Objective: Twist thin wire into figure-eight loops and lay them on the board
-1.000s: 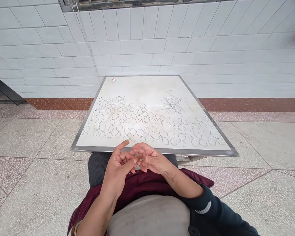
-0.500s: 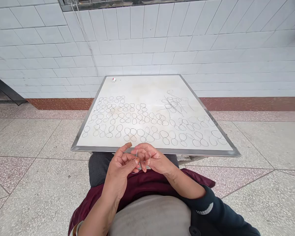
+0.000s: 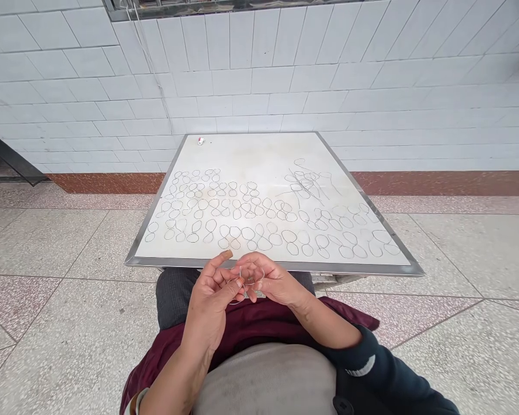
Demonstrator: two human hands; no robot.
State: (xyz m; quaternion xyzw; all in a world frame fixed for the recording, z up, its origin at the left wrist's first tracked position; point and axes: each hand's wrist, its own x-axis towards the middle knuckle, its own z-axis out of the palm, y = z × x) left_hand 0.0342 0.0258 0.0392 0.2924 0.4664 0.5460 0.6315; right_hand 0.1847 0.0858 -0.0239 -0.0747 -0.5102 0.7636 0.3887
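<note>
A thin wire bent into loops [image 3: 263, 275] is pinched between my two hands, just off the table's front edge. My left hand [image 3: 214, 291] grips it with thumb and fingers at the crossing of the loops. Beside it, my right hand [image 3: 274, 281] holds the wire's right-hand loop between thumb and fingers. Rows of figure-eight wire shapes [image 3: 243, 207] lie on the white table [image 3: 251, 150] in front of me. A tangled pile of loose wires [image 3: 306, 181] rests at the table's right rear.
A small red and white object [image 3: 201, 140] sits near the table's back left corner. The table has a grey metal rim and stands against a white tiled wall [image 3: 272, 80]. White cables hang down the wall at the left.
The wire between my hands has shifted and turned slightly, its right loop now looking rounder. Both hands stay in nearly the same place.
</note>
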